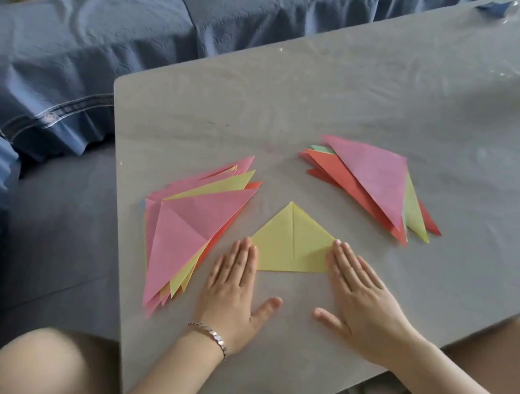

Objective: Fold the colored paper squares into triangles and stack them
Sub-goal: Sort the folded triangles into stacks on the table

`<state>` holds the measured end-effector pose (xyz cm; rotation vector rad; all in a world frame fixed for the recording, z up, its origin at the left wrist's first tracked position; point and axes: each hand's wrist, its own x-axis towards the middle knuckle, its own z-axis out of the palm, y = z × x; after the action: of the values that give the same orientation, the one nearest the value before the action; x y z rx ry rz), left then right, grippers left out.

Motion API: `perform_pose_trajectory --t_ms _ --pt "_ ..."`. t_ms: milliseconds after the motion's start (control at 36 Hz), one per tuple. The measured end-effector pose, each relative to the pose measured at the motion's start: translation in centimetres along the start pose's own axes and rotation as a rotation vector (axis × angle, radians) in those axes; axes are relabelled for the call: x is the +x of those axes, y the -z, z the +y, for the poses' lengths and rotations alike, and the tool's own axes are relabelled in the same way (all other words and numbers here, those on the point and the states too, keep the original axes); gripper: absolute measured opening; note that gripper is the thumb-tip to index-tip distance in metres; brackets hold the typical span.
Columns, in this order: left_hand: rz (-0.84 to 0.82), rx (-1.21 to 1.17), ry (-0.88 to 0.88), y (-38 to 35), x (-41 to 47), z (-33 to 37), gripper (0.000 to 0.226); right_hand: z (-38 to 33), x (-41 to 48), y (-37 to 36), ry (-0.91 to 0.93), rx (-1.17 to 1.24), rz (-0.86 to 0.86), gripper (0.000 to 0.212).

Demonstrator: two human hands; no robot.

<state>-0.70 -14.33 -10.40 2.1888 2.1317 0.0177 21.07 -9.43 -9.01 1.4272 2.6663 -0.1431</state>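
**Coach:** Your left hand (234,292) and right hand (360,304) lie flat by the near edge of the tabletop (330,91). The fingers are straight and together and grip nothing. Their tips press the two lower corners of the yellow triangle (292,243).

**Operator:** And the rest, biggest first?

**Coach:** To your left, along the left edge, you have the left pile (182,230), loosely fanned, with pink on top over yellow and red. Farther in on your right is the right pile (375,181), pink over red, yellow and green. Your yellow triangle lies between them, with a crease running from apex to base.

**Operator:** How will it handle?

**Coach:** You'll likely find it light, thin, easily crumpled and slippery on that smooth top. Pinch one corner gently, or slide it flat under your fingertips.
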Motion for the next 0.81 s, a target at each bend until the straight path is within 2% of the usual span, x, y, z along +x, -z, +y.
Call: perform_pose_trajectory --t_ms 139,389,444,500,528,583,611,694,806 --pt "-0.001 0.004 0.094 0.0 -1.0 -1.0 0.082 2.2 -1.6 -0.4 -0.104 -0.022 0.004 0.089" --pt "-0.060 -0.093 0.254 0.7 -1.2 0.3 0.086 1.5 -1.8 -0.1 -0.212 0.024 -0.056 0.090" --pt "-0.031 -0.108 0.284 0.6 -1.0 0.6 0.086 0.9 -1.7 0.3 -0.233 0.048 -0.004 0.088" --pt "0.004 -0.117 0.296 0.8 -0.9 0.8 0.080 0.4 -1.2 0.4 -0.260 0.107 0.018 0.082" --pt "0.050 -0.119 0.282 1.1 -0.8 0.7 0.071 0.2 -0.9 0.7 -0.276 0.181 0.026 0.074" --pt "0.201 -0.164 0.195 1.9 -0.7 0.5 0.053 0.0 0.1 1.7 -0.318 0.297 0.152 0.047" --pt "0.264 -0.189 0.145 2.3 -0.6 0.2 0.048 -0.1 0.6 2.3 -0.339 0.328 0.191 0.041" --pt "0.388 -0.199 0.096 3.5 0.0 -1.5 0.043 -0.4 2.6 3.8 -0.371 0.342 0.097 0.055" --pt "0.323 -0.157 0.233 4.2 1.3 -4.5 0.048 -0.8 5.4 4.9 -0.446 0.319 -0.092 0.077"
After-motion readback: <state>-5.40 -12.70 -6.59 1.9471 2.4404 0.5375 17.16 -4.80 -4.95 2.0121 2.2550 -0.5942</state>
